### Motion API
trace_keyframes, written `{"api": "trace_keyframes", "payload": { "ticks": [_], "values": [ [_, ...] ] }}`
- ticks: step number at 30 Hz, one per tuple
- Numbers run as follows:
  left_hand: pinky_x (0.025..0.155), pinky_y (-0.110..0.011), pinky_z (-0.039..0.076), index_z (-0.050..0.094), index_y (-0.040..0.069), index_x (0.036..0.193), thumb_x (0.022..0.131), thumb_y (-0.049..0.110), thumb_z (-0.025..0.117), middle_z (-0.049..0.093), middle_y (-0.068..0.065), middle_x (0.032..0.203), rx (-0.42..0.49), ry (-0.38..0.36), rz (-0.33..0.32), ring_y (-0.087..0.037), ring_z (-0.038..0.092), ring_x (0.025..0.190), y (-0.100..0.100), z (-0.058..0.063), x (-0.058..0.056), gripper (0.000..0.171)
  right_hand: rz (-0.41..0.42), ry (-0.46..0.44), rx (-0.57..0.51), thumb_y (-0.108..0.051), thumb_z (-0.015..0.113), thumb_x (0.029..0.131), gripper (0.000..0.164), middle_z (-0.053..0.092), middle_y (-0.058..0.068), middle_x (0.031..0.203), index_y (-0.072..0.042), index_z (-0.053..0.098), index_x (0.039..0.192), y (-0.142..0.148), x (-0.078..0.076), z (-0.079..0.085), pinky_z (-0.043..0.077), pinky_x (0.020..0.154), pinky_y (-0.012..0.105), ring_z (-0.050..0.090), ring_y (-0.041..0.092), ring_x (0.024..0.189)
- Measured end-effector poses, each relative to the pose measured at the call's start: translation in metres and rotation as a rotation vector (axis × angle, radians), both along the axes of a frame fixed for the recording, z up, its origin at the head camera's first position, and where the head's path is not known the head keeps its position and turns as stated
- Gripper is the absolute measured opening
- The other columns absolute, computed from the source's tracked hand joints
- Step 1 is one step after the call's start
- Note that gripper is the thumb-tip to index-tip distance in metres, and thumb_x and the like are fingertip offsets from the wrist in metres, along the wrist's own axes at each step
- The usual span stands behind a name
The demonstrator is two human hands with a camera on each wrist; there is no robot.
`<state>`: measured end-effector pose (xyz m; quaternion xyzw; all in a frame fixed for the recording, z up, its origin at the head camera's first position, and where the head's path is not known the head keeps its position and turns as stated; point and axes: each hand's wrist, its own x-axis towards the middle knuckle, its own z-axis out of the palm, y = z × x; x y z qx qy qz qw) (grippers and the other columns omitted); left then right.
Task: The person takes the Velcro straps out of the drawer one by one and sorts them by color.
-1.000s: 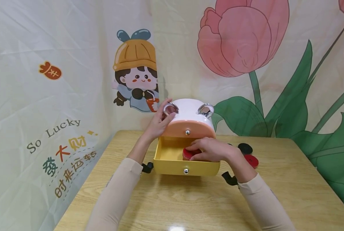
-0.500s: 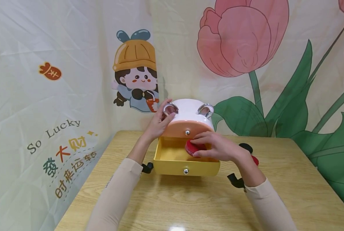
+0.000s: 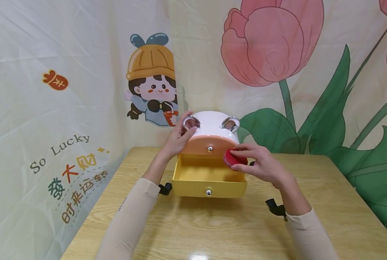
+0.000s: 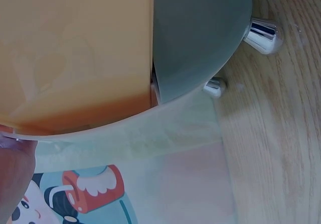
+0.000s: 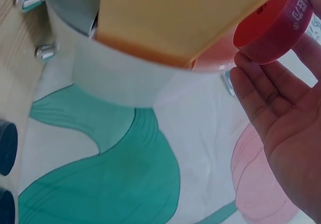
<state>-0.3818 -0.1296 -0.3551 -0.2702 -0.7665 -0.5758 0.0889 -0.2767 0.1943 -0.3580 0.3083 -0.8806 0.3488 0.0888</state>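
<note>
A small frog-like drawer box, white on top with two silver-ringed ears, stands on the table. Its orange upper drawer is closed; the yellow lower drawer is pulled out, its inside bare where visible. My left hand grips the box at the left ear, thumb in front and fingers behind. With thumb and fingers, my right hand pinches a round red cap over the drawer's right side. The right wrist view shows the cap tilted, with a ribbed edge and white lettering.
A black disc peeks out behind the right hand; two dark ribbed caps show at the right wrist view's left edge. The wooden table meets a printed cloth backdrop. Silver feet raise the box.
My right hand has lifted the red cap from inside the lower drawer, up and to the right. The left hand stays at the ear, and the box has not moved.
</note>
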Motion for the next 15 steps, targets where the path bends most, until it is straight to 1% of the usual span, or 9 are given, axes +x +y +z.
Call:
{"api": "trace_keyframes", "payload": {
  "ticks": [4, 6, 10, 12, 15],
  "values": [
    [0.121, -0.048, 0.038, 0.032, 0.032, 0.159, 0.108, 0.022, 0.058, 0.037, -0.012, 0.160, -0.006, -0.001, 0.001, -0.034, 0.052, 0.135, 0.000, -0.001, 0.001, 0.058, -0.037, 0.015, -0.019, -0.037, 0.083, 0.090, 0.048, 0.062, 0.005, 0.142, -0.019, 0.073, 0.133, 0.013, 0.000, -0.007, 0.059, 0.084, 0.038, 0.054, 0.029, 0.126],
    [0.121, -0.049, 0.038, 0.032, 0.032, 0.159, 0.108, 0.021, 0.057, 0.037, -0.012, 0.160, -0.005, 0.003, 0.002, -0.035, 0.052, 0.135, 0.000, 0.000, 0.001, 0.058, -0.057, 0.040, -0.020, -0.034, 0.083, 0.090, 0.047, 0.062, 0.007, 0.141, -0.017, 0.073, 0.133, 0.020, 0.000, -0.009, 0.059, 0.084, 0.035, 0.055, 0.029, 0.125],
    [0.120, -0.050, 0.039, 0.032, 0.029, 0.160, 0.108, 0.019, 0.057, 0.037, -0.013, 0.160, -0.002, 0.020, -0.001, -0.036, 0.052, 0.134, 0.001, 0.002, 0.002, 0.058, -0.118, 0.052, -0.029, -0.030, 0.083, 0.090, 0.048, 0.062, 0.009, 0.142, -0.015, 0.072, 0.134, 0.033, 0.000, -0.014, 0.058, 0.082, 0.031, 0.055, 0.030, 0.125],
    [0.120, -0.051, 0.038, 0.032, 0.028, 0.160, 0.108, 0.019, 0.057, 0.037, -0.013, 0.161, -0.003, 0.027, -0.004, -0.036, 0.052, 0.134, 0.001, 0.003, 0.003, 0.058, -0.158, 0.046, -0.024, -0.031, 0.082, 0.090, 0.048, 0.062, 0.011, 0.143, -0.015, 0.072, 0.134, 0.039, 0.000, -0.017, 0.059, 0.082, 0.034, 0.055, 0.032, 0.126],
    [0.120, -0.051, 0.038, 0.031, 0.026, 0.160, 0.108, 0.018, 0.057, 0.038, -0.014, 0.160, -0.004, 0.031, -0.009, -0.036, 0.052, 0.134, 0.001, 0.003, 0.004, 0.059, -0.221, 0.023, 0.011, -0.035, 0.081, 0.091, 0.050, 0.061, 0.014, 0.144, -0.013, 0.070, 0.136, 0.044, -0.003, -0.022, 0.060, 0.085, 0.044, 0.053, 0.037, 0.129]
  ]
}}
